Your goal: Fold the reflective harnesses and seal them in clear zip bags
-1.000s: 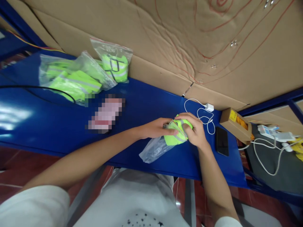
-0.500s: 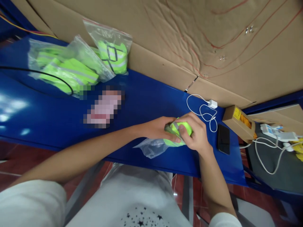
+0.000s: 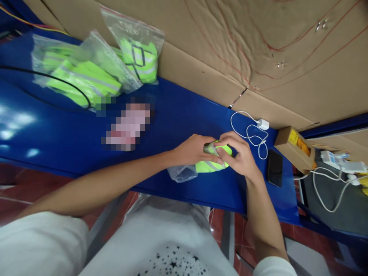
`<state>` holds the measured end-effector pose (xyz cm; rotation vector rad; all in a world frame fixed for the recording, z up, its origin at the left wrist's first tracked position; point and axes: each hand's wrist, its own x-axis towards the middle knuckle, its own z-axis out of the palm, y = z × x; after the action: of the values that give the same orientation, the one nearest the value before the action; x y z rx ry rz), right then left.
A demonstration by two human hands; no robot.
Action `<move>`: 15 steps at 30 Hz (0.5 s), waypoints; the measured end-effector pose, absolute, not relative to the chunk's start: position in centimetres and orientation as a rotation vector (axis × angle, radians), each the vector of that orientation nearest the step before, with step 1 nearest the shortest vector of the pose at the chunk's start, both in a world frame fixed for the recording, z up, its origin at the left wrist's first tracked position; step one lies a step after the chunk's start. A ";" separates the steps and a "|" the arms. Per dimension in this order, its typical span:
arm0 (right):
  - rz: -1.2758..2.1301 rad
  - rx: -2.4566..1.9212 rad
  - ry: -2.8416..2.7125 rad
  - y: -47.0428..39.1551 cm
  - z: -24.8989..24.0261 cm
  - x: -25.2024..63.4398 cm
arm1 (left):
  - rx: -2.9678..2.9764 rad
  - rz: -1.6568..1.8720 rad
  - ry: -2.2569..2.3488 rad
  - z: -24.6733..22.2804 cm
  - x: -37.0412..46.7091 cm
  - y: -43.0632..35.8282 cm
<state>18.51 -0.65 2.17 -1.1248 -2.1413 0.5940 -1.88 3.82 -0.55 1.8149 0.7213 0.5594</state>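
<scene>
A folded neon-yellow reflective vest [image 3: 211,166] with grey stripes lies between my two hands near the front of the blue table. My left hand [image 3: 191,150] grips its left side, thumb and fingers closed round the fabric. From the other side, my right hand [image 3: 240,155] pinches the vest's upper part with thumb and fingertips. A clear plastic bag [image 3: 182,173] lies crumpled under my left hand, beside the vest; whether the vest is partly inside it I cannot tell.
Bagged neon vests [image 3: 83,80] lie at the table's back left, near a pixelated pinkish item [image 3: 129,126]. To the right are a white charger cable [image 3: 250,134], a black phone [image 3: 275,168] and a cardboard box [image 3: 296,149]. A cardboard panel [image 3: 201,73] borders the blue table [image 3: 172,111].
My right fingers have shifted on the vest, and their pinch is looser and more arched. More of the striped lower fabric shows. The whole view has shifted slightly.
</scene>
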 end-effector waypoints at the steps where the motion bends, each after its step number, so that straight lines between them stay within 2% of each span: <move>1: 0.621 -1.104 -2.147 -0.6 2.1 18.5 | 1.773 0.557 0.695 -0.7 -1.9 3.9; 8: 0.541 -1.168 -2.039 -1.3 1.3 16.8 | 1.554 0.411 0.418 -0.9 -1.9 4.6; 11: 0.473 -1.285 -1.912 -1.6 0.9 15.8 | 1.608 0.387 0.495 -1.0 -2.0 4.8; 15: 0.424 -1.365 -1.837 -1.6 1.7 16.4 | 1.590 0.534 0.610 -0.3 -2.3 5.0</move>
<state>16.35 -1.57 1.71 -1.3654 -1.8373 0.4239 -2.29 4.95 -0.34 1.5904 0.6103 0.5338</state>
